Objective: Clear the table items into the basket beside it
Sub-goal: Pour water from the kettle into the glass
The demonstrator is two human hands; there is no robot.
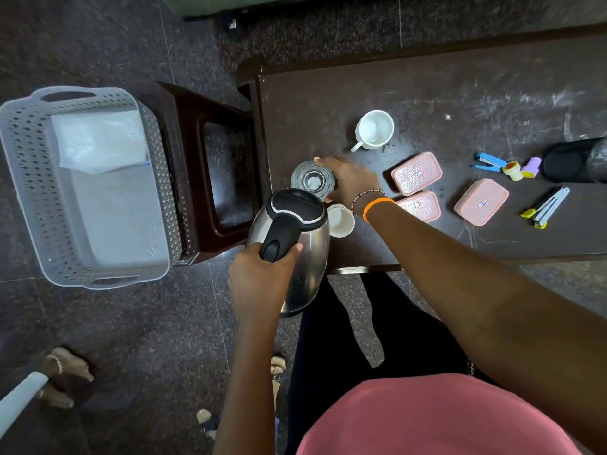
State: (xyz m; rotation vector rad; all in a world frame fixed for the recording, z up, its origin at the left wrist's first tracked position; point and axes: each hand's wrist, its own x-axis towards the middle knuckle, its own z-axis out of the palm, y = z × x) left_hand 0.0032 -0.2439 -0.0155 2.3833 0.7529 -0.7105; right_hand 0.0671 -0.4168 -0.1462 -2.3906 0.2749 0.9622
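My left hand (259,277) grips the black handle of a steel electric kettle (295,238), held at the table's near left corner. My right hand (348,180) is wrapped around a clear drinking glass (310,180) on the table just beyond the kettle. A small white cup (341,221) stands partly hidden under my right wrist. A white mug (374,129) sits farther back. Three pink lidded boxes (416,172) (422,206) (481,201) lie to the right. The pale grey perforated basket (26,178), holding a white bag, rests on the floor at left.
A dark brown stool (184,152) stands between basket and dark table (460,103). At the table's right lie a blue stapler (489,161), small yellow and purple pots (522,169), a black pouch (571,160) and clips (545,208). Another person's feet (65,372) are at lower left.
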